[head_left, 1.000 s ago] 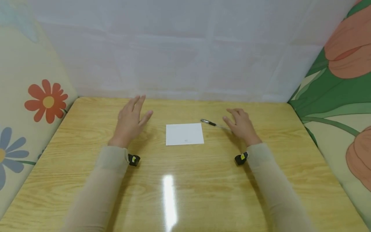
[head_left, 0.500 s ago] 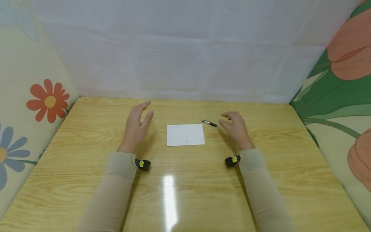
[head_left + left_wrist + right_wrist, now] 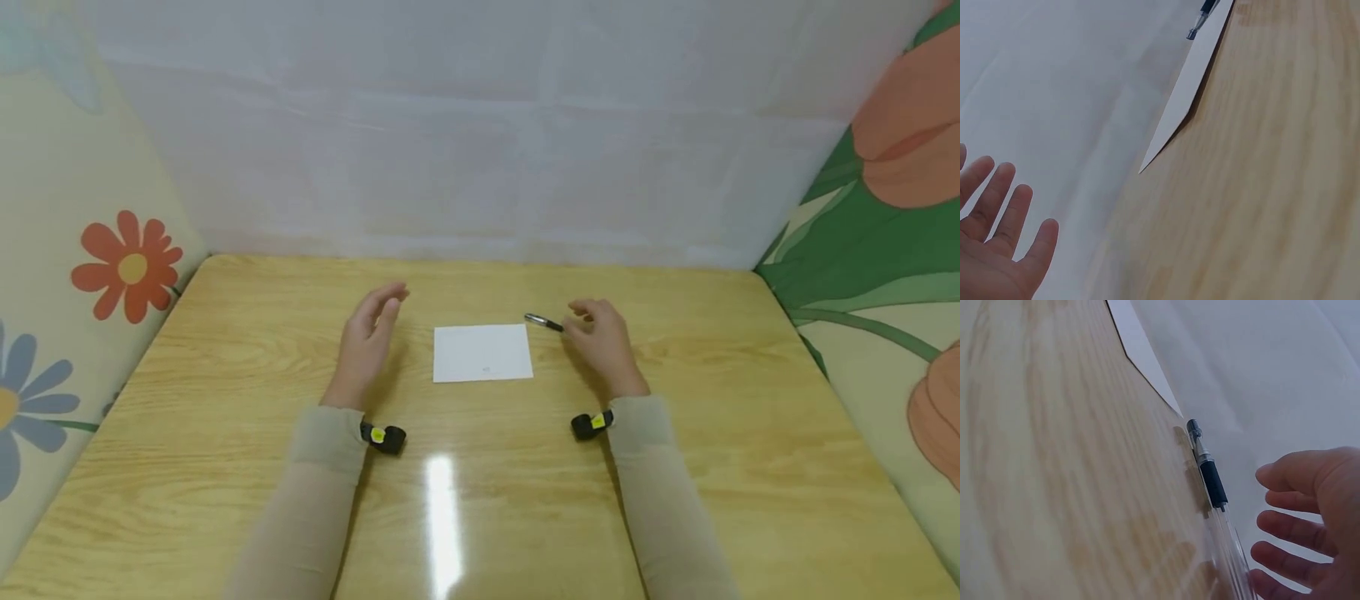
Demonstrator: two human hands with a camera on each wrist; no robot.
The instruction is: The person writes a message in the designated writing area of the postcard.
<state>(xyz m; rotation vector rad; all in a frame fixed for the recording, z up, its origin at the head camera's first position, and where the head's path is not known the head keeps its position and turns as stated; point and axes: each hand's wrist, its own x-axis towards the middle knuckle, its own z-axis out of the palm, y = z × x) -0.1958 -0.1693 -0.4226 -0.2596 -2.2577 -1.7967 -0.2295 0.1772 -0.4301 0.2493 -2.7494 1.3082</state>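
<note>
- The right hand (image 3: 600, 342) hovers just over the table (image 3: 225, 350), fingers (image 3: 1291, 528) loosely bent and spread, grasping nothing.
- A pen (image 3: 543, 322) lies flat on the wood right at those fingertips; from the wrist view its dark grip and clear barrel (image 3: 1216, 500) run under the hand, but I cannot tell whether a finger touches it.
- The pen's tip points toward the far right corner of the paper (image 3: 482, 352) and sits just beside it.
- The paper is a small white sheet lying flat mid-table, between the two hands.
- The left hand (image 3: 369, 337) is raised on its edge to the left of the paper, fingers (image 3: 1004, 212) straight and relaxed, empty, near the sheet but not touching it.
- Both arms wear pale beige sleeves (image 3: 322, 467), each with a small black device (image 3: 384, 437) at the wrist.
- A plain white cloth (image 3: 480, 125) hangs behind the table; flowered fabric (image 3: 127, 267) stands at both sides.
</note>
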